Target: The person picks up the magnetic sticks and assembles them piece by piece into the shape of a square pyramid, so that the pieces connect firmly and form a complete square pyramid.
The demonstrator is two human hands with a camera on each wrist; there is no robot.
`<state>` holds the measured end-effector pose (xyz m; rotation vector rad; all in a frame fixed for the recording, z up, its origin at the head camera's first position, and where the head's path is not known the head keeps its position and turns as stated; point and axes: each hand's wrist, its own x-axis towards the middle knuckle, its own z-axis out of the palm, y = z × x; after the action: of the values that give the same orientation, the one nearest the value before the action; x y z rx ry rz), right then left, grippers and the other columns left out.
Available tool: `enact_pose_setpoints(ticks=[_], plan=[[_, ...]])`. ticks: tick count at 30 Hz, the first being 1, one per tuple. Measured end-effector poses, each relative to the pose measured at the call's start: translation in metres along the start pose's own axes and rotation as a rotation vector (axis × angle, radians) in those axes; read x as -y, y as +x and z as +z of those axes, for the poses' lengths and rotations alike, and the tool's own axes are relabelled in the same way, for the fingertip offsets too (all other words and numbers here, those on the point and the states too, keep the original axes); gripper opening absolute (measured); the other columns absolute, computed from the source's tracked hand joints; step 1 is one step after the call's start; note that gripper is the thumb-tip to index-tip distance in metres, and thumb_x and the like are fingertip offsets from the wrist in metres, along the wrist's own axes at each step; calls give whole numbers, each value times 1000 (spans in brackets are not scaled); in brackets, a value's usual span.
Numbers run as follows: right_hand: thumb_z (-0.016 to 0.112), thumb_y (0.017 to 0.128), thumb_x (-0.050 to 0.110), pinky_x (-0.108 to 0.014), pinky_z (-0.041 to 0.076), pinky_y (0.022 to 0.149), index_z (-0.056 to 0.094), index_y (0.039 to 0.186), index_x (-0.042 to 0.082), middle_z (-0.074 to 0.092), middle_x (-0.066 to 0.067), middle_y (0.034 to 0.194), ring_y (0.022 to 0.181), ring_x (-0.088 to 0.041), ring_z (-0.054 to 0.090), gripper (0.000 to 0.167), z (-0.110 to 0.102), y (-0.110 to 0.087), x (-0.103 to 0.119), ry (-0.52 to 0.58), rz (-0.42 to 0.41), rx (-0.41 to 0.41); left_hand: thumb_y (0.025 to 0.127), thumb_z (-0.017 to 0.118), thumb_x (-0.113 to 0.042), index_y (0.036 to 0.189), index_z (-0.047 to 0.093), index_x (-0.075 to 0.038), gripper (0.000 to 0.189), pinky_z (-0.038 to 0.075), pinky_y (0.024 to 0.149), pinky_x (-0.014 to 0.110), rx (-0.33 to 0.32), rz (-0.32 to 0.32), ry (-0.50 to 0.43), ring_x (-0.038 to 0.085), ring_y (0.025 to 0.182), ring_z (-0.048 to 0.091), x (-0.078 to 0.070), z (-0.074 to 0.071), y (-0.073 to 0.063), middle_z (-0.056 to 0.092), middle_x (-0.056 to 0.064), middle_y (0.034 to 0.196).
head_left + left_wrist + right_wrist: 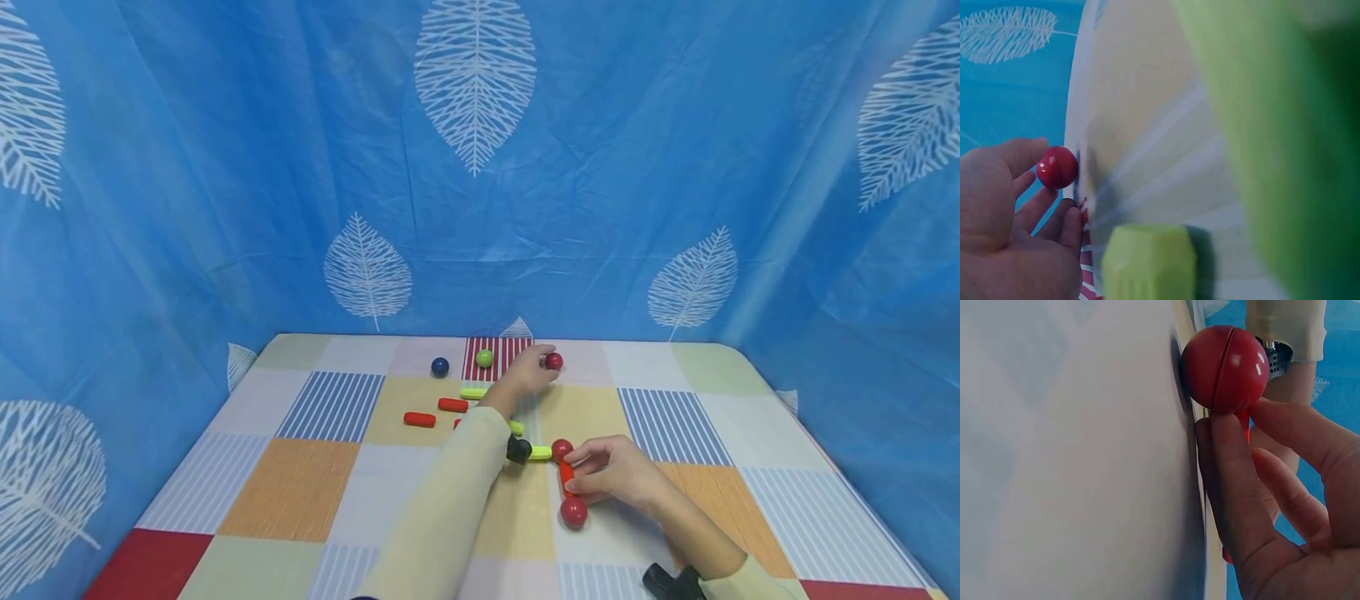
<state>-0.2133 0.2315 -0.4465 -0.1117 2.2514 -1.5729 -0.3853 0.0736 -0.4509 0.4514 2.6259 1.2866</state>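
At the far side of the table, the left hand [531, 372] has its thumb and fingers about a red ball [553, 361], which seems pinched between them in the left wrist view. Nearer the front, the right hand [621, 473] grips a red rod [566, 478]. A red ball [573, 512] sits at the rod's near end and another red ball [562, 450] at its far end. From that far ball a yellow-green rod [540, 453] runs left, partly covered by the left wrist camera. The right wrist view shows the near ball [1225, 369] just beyond the fingertips.
A blue ball [440, 367] and a green ball [484, 358] lie at the back. Loose red rods [419, 419] and yellow-green rods [474, 393] lie left of the left forearm, some partly hidden by it. Blue leaf-patterned curtain [480, 250] surrounds the patchwork-covered table [300, 492].
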Motion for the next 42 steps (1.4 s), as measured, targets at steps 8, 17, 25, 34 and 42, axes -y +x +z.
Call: enact_pose_setpoints(ticks=[8, 17, 25, 34, 42], plan=[[82, 81, 0, -41, 64, 73, 69, 116, -7, 72, -13, 90, 78, -24, 76, 38, -1, 2, 1, 8, -11, 10, 97, 69, -15, 138, 62, -12, 42, 47, 111, 40, 9, -3, -3, 26, 129, 59, 2, 2, 2, 65, 9, 136], [81, 81, 0, -41, 64, 73, 68, 115, -8, 72, -13, 91, 78, -24, 75, 37, -2, 2, 0, 29, -15, 25, 88, 81, -15, 115, 69, -14, 29, 52, 103, 38, 13, 30, 25, 24, 117, 64, -1, 9, 2, 70, 7, 125], [82, 81, 1, -42, 64, 74, 68, 115, -8, 73, -12, 90, 79, -25, 76, 38, -2, 1, -1, 37, -14, 28, 87, 81, -13, 112, 69, -12, 28, 53, 98, 34, 23, 72, 59, 23, 110, 66, 0, 7, -2, 72, 9, 120], [83, 80, 1, -41, 64, 74, 69, 115, -7, 72, -13, 90, 79, -25, 76, 39, -1, 1, -2, 14, 3, -15, 90, 78, -13, 127, 71, -17, 38, 54, 96, 35, 58, 87, 32, 22, 114, 64, 0, -15, -16, 70, 7, 126], [81, 81, 2, -39, 64, 73, 70, 117, -5, 73, -12, 89, 78, -24, 75, 38, 0, -2, -2, -37, 14, -31, 91, 78, -13, 125, 70, -13, 35, 57, 89, 29, 51, 156, 48, 18, 107, 65, -2, -28, -38, 72, 5, 122]])
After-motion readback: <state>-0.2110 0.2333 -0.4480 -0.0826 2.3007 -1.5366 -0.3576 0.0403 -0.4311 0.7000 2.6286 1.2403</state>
